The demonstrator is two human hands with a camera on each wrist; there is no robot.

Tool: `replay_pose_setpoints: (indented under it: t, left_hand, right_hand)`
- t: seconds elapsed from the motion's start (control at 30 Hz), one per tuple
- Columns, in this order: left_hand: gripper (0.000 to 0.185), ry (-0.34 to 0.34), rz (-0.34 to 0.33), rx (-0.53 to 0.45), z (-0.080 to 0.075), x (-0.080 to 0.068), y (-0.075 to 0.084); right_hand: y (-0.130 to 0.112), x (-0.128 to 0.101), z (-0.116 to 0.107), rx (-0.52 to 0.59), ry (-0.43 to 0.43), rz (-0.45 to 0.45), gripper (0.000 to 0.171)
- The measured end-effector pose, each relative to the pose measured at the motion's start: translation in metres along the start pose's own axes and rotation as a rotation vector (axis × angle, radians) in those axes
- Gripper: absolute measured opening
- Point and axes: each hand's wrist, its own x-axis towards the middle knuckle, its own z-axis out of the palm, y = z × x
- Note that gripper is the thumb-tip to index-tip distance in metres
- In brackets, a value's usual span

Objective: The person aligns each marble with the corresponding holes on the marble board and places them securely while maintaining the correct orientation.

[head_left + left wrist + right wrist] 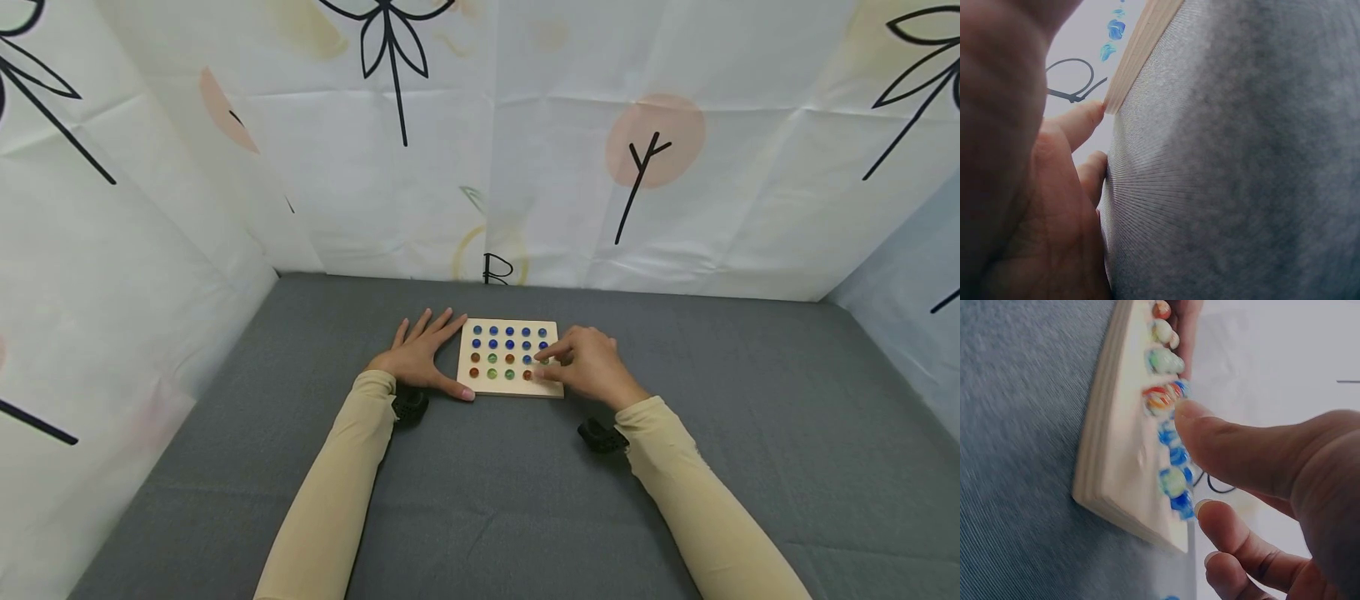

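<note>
A pale wooden board [518, 394] lies flat on grey cloth, set with rows of glass marbles. Blue marbles [510, 331] fill the far rows; green marbles [492, 374] and reddish ones [474, 372] sit in the near rows. My left hand [422, 354] is spread beside the board, its index fingertip at the far left corner and thumb at the near left one. Over the right side is my right hand [590, 363], thumb and index fingertip apart with nothing seen between them. In the right wrist view, a bare hollow [1141, 456] shows at the near right corner.
Grey cloth [480, 500] covers the table around the board. White printed fabric [555, 183] hangs behind and at both sides. Part of a blue round thing [1171, 597] shows at the bottom edge of the right wrist view.
</note>
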Motion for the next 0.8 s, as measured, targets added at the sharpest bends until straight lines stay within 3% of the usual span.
replay_pose_setpoints:
  t: [0.33,0.8]
  left_hand:
    - [0.125,-0.001,0.003,-0.006,0.0,0.0,-0.001]
    - [0.125,-0.002,0.013,-0.013,0.001,-0.001,-0.002]
  right_hand:
    - [0.018,0.001,-0.016,0.05,0.039,0.051,0.025]
    - [0.042,0.001,-0.025,0.015,0.042,0.17,0.035]
